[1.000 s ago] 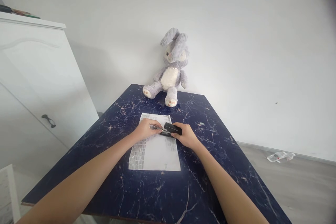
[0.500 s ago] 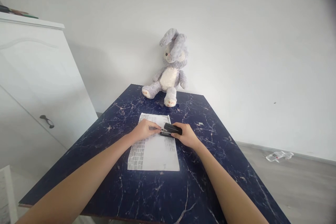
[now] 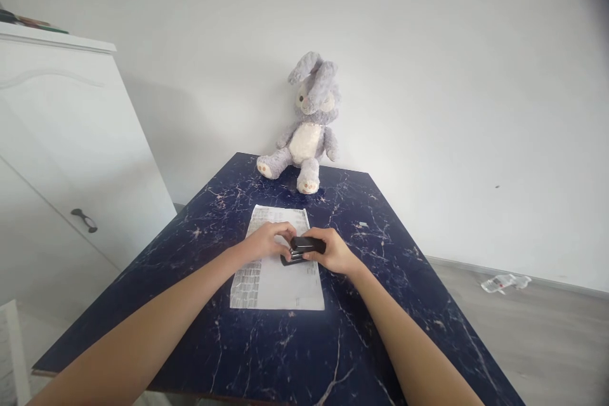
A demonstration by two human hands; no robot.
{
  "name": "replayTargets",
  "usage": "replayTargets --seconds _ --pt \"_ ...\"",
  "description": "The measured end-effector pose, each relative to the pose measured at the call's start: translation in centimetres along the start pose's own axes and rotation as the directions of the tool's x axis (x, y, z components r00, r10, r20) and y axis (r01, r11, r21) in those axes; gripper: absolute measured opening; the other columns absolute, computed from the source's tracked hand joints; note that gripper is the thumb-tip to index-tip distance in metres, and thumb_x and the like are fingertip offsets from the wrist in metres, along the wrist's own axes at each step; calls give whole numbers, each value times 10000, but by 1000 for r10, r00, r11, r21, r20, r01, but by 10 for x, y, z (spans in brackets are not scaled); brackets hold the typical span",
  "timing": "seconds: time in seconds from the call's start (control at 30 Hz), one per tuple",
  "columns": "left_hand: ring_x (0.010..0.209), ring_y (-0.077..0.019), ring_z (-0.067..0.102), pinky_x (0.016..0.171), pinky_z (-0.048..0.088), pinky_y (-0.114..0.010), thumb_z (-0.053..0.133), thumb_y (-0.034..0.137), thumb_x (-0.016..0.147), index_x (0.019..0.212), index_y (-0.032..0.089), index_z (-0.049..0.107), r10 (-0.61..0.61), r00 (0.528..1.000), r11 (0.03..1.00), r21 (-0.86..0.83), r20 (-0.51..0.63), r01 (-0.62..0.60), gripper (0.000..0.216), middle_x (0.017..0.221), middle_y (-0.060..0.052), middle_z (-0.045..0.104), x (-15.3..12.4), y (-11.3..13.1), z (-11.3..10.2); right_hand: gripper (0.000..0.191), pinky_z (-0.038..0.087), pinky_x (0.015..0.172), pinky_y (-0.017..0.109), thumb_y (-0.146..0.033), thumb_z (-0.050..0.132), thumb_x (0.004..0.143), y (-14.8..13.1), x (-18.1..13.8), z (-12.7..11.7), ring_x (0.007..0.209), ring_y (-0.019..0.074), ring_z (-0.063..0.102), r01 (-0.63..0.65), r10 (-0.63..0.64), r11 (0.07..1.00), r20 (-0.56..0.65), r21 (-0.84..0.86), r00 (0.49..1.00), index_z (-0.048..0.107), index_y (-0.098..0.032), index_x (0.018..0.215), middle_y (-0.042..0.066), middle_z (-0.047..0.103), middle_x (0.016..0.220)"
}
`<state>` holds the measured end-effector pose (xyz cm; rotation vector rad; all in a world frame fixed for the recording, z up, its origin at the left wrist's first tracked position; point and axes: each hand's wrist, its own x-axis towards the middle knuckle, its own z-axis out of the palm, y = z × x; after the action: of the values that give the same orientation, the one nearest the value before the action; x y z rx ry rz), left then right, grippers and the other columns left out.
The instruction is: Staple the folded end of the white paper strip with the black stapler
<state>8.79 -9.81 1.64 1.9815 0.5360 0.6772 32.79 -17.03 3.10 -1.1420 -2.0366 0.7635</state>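
A black stapler (image 3: 304, 247) is raised a little above a printed sheet of paper (image 3: 278, 279) that lies flat on the dark blue marbled table (image 3: 285, 349). My right hand (image 3: 335, 255) grips the stapler's rear end. My left hand (image 3: 269, 241) touches its front end with curled fingers, over the sheet's upper middle. The stapler's jaws look slightly parted.
A grey and white plush rabbit (image 3: 307, 124) sits at the table's far edge against the white wall. A white cabinet (image 3: 61, 152) stands to the left. A small scrap (image 3: 363, 224) lies on the table to the right. A crushed plastic bottle (image 3: 504, 282) lies on the floor.
Both hands and the stapler have moved nearer to me and slightly left over the sheet. The stapler, earlier at the sheet's right edge, is now above its middle.
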Motion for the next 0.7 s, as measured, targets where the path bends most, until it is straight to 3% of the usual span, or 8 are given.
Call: replayTargets --seconds 0.07,0.13,0.23,0.27,0.33,0.43,0.53,0.7 --pt "862 -233 728 861 547 -355 888 383 635 901 209 672 22 998 1000 -12 -65 -23 385 863 -28 756 1 2 -2 286 489 738 300 -353 750 810 -6 3 5 793 205 647 -13 12 1000 -56 -16 998 724 -179 1035 33 724 899" --pt "765 -205 710 793 553 -342 797 448 762 895 191 649 58 962 996 -54 -266 -75 325 823 -47 744 2 1 -8 269 467 682 279 -395 738 828 -12 7 13 736 187 625 -62 53 997 -171 -45 984 715 -181 988 15 705 831" --pt "603 -139 612 637 507 -274 534 485 970 847 184 596 67 769 987 -72 -636 -146 331 710 -34 682 5 -6 -20 234 440 631 264 -393 721 845 -22 15 36 687 173 608 -139 101 986 -324 -96 941 696 -195 967 7 693 791" --pt "565 -124 570 596 477 -254 493 475 994 818 188 578 54 712 989 -61 -700 -136 347 667 -18 649 5 -9 -23 209 437 630 265 -379 720 846 -24 18 45 684 173 610 -155 105 980 -338 -125 935 689 -201 951 10 696 790" --pt "524 -110 512 546 429 -230 496 452 995 771 193 554 26 666 995 -44 -746 -88 347 611 4 596 6 -16 -28 157 434 637 269 -346 727 836 -27 22 62 688 178 614 -183 114 963 -317 -199 942 667 -214 896 18 696 788" --pt "504 -108 484 518 399 -221 496 422 988 754 197 549 4 670 998 -38 -743 -49 329 597 9 580 6 -23 -31 131 436 662 278 -277 730 822 -27 23 75 732 199 621 -225 145 927 -268 -298 952 618 -223 864 36 691 821" --pt "490 -107 472 497 385 -219 499 411 978 756 198 555 -17 695 997 -64 -719 -43 312 599 7 580 7 -27 -31 151 440 694 286 -208 715 811 -24 9 68 785 216 624 -245 167 906 -239 -345 956 585 -228 887 45 685 862" --pt "473 -104 483 479 379 -211 512 412 968 763 197 562 -55 746 995 -100 -664 -16 302 582 8 593 9 -29 -28 116 440 703 300 -222 660 838 -17 -62 35 802 227 627 -333 232 876 -302 -347 925 578 -235 919 44 674 889"
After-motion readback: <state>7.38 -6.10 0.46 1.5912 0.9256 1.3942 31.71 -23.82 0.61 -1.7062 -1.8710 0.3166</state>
